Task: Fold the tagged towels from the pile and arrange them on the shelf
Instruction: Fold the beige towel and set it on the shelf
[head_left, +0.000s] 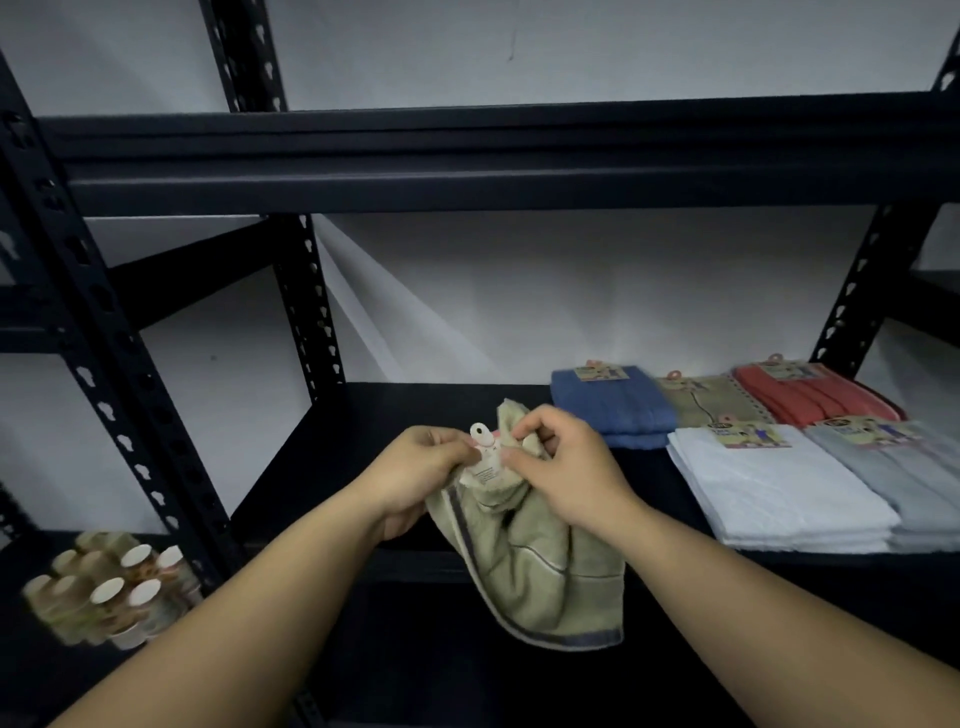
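The beige towel hangs in front of the shelf, top edge bunched between both hands, long axis vertical. Left hand and right hand fingers pinch its tag. Five folded towels lie at the shelf's right: blue, beige, red, white, grey.

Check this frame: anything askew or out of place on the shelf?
Nothing damaged or spilled. The one untidy item is the beige towel: unfolded, bunched, draping over the shelf front edge while the left hand and right hand pinch it at its tag. The folded towels at right lie flat in neat rows.
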